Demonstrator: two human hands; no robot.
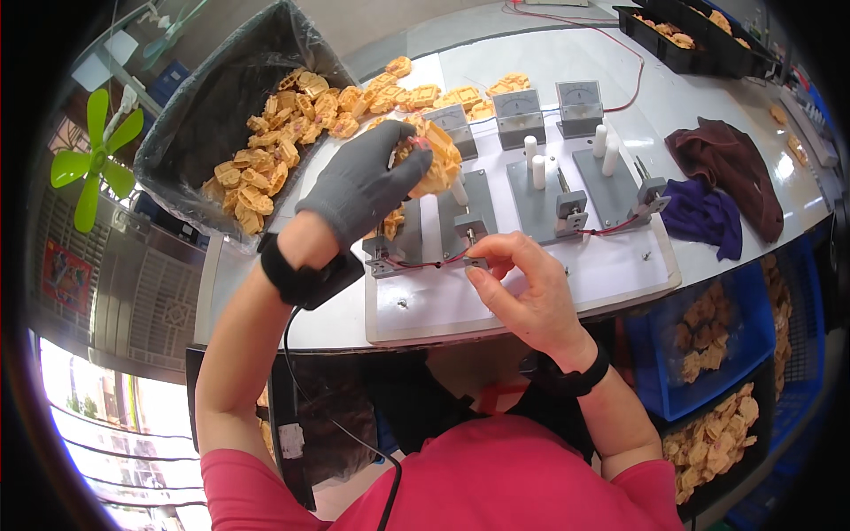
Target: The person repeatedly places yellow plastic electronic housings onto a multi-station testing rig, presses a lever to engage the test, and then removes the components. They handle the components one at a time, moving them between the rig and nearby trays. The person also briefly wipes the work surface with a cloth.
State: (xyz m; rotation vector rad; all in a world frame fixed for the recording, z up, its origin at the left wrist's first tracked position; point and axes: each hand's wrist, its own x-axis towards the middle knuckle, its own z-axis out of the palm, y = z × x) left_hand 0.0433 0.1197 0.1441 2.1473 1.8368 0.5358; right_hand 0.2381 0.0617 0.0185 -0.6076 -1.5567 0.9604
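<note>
My left hand, in a grey glove, grips a yellow-orange moulded plastic part above the test fixtures. Bare, my right hand has its thumb and forefinger pinched together at the small grey block on the near end of a grey fixture plate; the fingertips hide what lies between them. White pegs stand upright on the plates. Behind them is a row of analogue meters. Red and black wires link the near blocks.
A plastic-lined bin of yellow parts stands at left, more parts lying behind the meters. Dark red cloth and purple cloth lie at right. A blue crate sits below the table; a black tray stands far right.
</note>
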